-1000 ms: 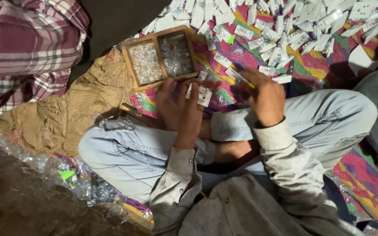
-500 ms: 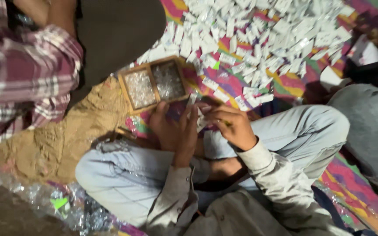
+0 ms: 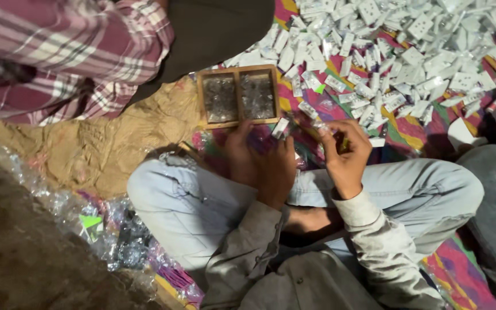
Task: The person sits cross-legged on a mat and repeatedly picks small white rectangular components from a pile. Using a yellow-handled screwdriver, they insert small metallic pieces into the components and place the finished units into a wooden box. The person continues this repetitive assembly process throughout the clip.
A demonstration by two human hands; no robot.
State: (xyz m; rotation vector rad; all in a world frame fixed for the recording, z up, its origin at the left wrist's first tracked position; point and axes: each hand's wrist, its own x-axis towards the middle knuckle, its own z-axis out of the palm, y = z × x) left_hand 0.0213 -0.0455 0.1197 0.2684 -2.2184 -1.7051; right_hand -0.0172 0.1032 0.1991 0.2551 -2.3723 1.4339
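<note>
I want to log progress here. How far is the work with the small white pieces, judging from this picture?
Done: cannot tell; no finished stack can be told apart. In hand: the left hand holds a small white piece, and the right hand pinches something small beside it. Left: a big heap of white pieces lies on the colourful cloth. The wooden tray has small shiny parts in both compartments.

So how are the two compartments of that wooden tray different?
The left compartment looks darker, its small pieces dull grey. The right compartment looks brighter, its pieces shinier and more glinting. It also lies nearer the white packet pile. Both are rectangular, about equal in size, and share the wooden tray.
</note>
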